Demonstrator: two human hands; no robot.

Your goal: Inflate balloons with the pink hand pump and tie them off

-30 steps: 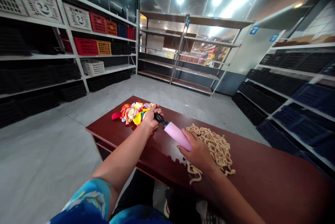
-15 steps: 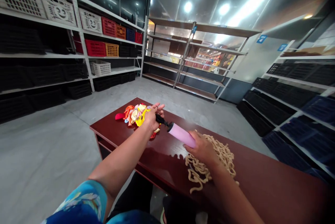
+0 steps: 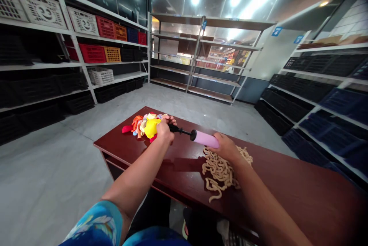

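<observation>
One hand pump with a pink cylindrical barrel and a black handle (image 3: 204, 139) is being held by two bare hands: one left hand (image 3: 166, 131) and one right hand (image 3: 226, 147). One rounded yellow balloon (image 3: 150, 127) is being counted. Two heaps are being supported by one dark-red, wood-look table (image 3: 276, 177): one of limp multicoloured balloons (image 3: 138, 125), one of tan, curled, cord-like strands (image 3: 219, 169); exact totals within both are being masked by overlap. On one white left-hand rack (image 3: 76, 48), at least three white latticed plastic crates (image 3: 43, 7), at least three red crates (image 3: 93, 53), one orange crate (image 3: 120, 32), one yellow crate (image 3: 112, 54) and one navy-blue crate (image 3: 132, 35) are being stored.
</observation>
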